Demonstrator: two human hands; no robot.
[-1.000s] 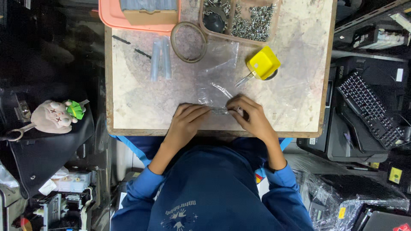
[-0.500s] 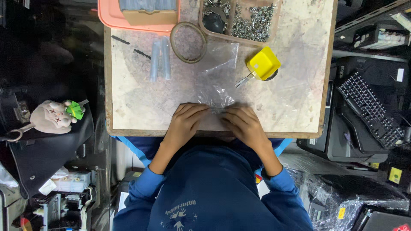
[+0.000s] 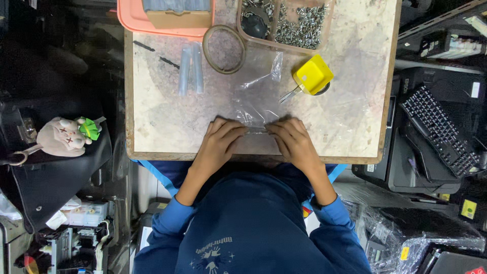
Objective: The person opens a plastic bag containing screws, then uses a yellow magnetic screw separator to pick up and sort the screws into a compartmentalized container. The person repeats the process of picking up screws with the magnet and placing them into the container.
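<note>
Both hands' grip pinches clear plastic bag [image 3: 257, 101] edge; left hand [image 3: 219, 144], right hand [image 3: 294, 143].

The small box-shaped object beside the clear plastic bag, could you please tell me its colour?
Bright yellow box-shaped object, clearest in the head view.

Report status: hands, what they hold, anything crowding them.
Left hand and right hand both pinching the near edge of the clear plastic bag on the table. Yellow tool beside the bag, apart from hands.
</note>
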